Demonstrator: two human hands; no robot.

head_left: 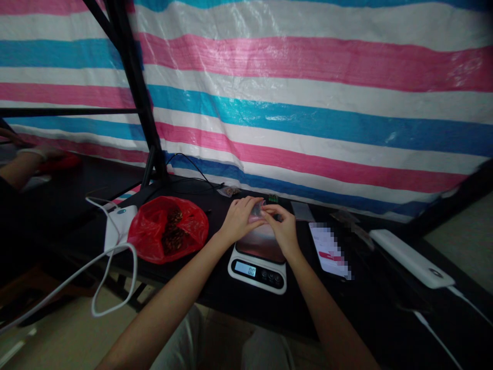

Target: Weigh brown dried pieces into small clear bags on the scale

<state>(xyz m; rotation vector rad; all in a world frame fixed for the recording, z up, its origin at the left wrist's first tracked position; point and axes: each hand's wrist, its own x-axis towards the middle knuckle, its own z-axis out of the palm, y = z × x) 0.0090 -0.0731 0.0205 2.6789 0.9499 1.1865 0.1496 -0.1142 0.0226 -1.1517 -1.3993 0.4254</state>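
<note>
Above a white digital scale point(257, 275), my left hand point(242, 218) and my right hand point(282, 225) meet around a small clear plastic bag point(256, 211) with a pinkish edge. The left fingers wrap the bag's left side, and the right thumb and fingertips pinch its right edge. What the bag contains, if anything, I cannot make out. The scale's display reads zero, and its metal plate shows below my hands. To the left, a red plastic bag point(144, 231) stands open with many small dark brown pieces point(175, 237) inside.
A phone point(327, 249) lies right of the scale, near a white power bank point(412, 258) with a cable. Behind my hands are a small bag of brown pieces point(230, 191) and a flat clear bag point(302, 211). Another white device point(117, 226) sits left. A co-worker's arm point(23, 167) shows far left.
</note>
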